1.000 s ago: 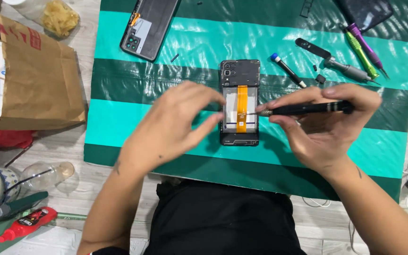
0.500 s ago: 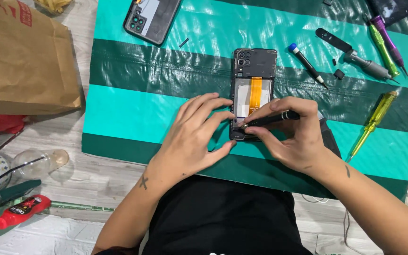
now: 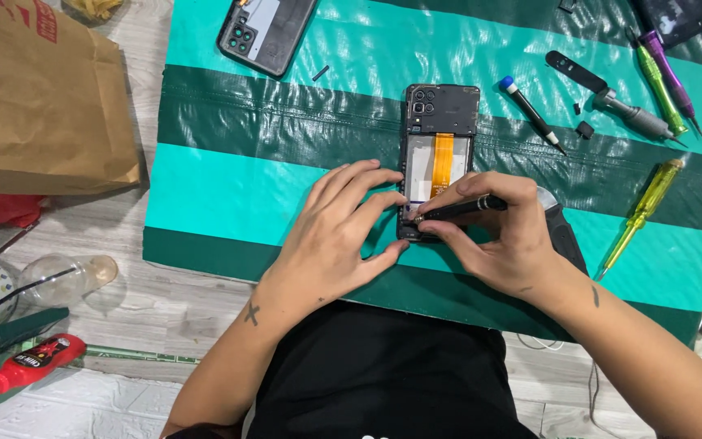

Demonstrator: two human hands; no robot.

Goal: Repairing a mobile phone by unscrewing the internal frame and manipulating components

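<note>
I see an opened smartphone (image 3: 440,158) with its back cover off lying near the middle of the green striped mat (image 3: 229,122), its long axis running from the mat's near edge toward the far edge, the camera cluster pointing at the far edge and an orange flex cable running down its middle. My left hand (image 3: 341,236) rests on the mat against the phone's left side, fingers (image 3: 367,183) spread and uncurled, holding nothing but bracing the lower left edge. My right hand (image 3: 507,236) has its fingers closed around a black screwdriver (image 3: 457,209), which lies almost level, its tip pointing left into the phone's lower end. Well apart, near the mat's far left corner, lies a second phone body (image 3: 266,32), tilted. Toward the right edge are a blue-capped screwdriver (image 3: 532,114), a yellow screwdriver (image 3: 639,215), and green and purple tools (image 3: 666,73). A brown paper bag (image 3: 54,106) stands on the floor beside the mat's left edge.
</note>
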